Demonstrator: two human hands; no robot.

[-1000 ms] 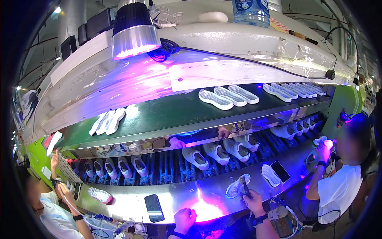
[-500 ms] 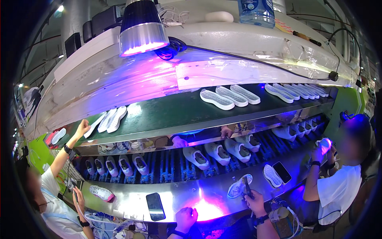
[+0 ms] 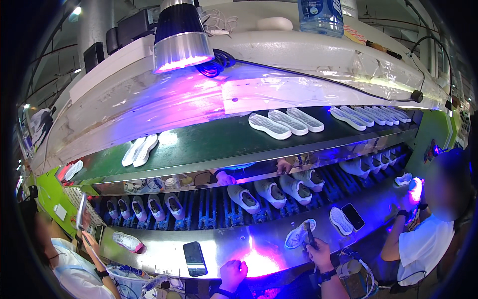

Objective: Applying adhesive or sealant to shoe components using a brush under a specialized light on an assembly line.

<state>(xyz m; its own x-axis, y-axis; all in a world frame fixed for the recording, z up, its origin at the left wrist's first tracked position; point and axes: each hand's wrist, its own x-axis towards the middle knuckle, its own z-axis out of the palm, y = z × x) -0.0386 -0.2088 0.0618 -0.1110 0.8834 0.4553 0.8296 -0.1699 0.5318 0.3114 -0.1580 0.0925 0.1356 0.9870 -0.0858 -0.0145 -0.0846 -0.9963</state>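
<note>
My right hand (image 3: 320, 254) is closed round the dark handle of a brush (image 3: 309, 230). The brush's upper end lies over a pale, sole-shaped shoe piece (image 3: 295, 240) on the metal bench; whether they touch I cannot tell. My left hand (image 3: 233, 275) is a closed fist at the bench's near edge, beside a bright pink-violet patch of light. Its curled fingers hide whatever may be inside. Left of that fist lies a black phone (image 3: 194, 259). To the right of the brush are a white sole (image 3: 340, 221) and a second phone (image 3: 352, 216).
Behind the bench, several shoes (image 3: 244, 198) stand on a roller conveyor. Above it, a green belt (image 3: 204, 147) carries white soles (image 3: 269, 125). A lamp (image 3: 182, 47) hangs overhead. A co-worker sits at each side; the left one's hand lifts a white sole (image 3: 81, 212). A pink-tinged shoe (image 3: 127, 241) lies left.
The left co-worker's arm has drawn back from the green belt with a sole. The right co-worker's lit piece has shifted, and a small white shoe shows beside it. My hands look unchanged.
</note>
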